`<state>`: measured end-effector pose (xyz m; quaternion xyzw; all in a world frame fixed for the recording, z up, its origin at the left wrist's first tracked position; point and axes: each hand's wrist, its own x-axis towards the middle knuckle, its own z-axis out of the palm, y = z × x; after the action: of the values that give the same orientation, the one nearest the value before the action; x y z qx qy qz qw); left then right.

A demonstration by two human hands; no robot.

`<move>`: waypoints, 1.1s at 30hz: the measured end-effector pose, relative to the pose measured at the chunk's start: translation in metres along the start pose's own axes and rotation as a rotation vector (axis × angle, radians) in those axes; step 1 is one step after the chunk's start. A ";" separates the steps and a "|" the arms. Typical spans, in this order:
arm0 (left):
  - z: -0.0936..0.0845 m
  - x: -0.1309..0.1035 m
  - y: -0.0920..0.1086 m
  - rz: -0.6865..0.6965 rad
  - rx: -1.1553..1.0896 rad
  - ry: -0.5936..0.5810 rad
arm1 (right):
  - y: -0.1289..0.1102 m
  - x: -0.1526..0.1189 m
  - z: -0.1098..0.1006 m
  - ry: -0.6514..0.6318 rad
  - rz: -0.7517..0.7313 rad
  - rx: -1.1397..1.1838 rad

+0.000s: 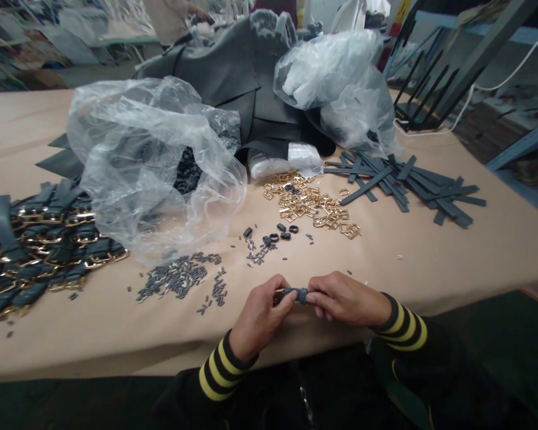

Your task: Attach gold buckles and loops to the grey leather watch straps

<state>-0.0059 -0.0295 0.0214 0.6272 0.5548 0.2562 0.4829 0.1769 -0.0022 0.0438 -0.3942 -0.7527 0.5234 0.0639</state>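
Between my hands, just above the table's near edge, is a short dark grey buckle strap point(301, 295). My left hand point(260, 318) pinches its left end, where a bit of gold metal shows by the fingers. The right end is gripped by my right hand point(347, 300), with thumb and fingertips pressed together on it. A band seems to wrap the strap's middle; my fingers hide the rest. Beyond my hands lie several dark strap loops point(285, 236) and a scatter of tiny grey pieces point(174, 278).
Gold buckles point(302, 202) lie at mid-table, with loose dark strips point(407, 182) to their right. Finished-looking buckled straps point(49, 239) are heaped at left. Plastic bags point(156, 161) and dark sheet material point(219, 65) stand behind. A router point(419, 113) with antennas and a white cable sits back right.
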 end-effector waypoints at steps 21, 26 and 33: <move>0.000 -0.015 -0.018 0.143 -0.078 -0.067 | -0.001 0.003 0.016 -0.087 0.023 -0.238; -0.009 -0.017 -0.020 0.205 0.138 -0.038 | 0.006 0.011 0.033 0.131 -0.039 -0.183; -0.038 -0.015 -0.019 0.184 0.081 -0.090 | -0.005 0.030 0.032 0.086 -0.118 -0.156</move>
<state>-0.0505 -0.0326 0.0233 0.7053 0.4826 0.2484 0.4560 0.1382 -0.0065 0.0241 -0.3750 -0.8096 0.4412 0.0959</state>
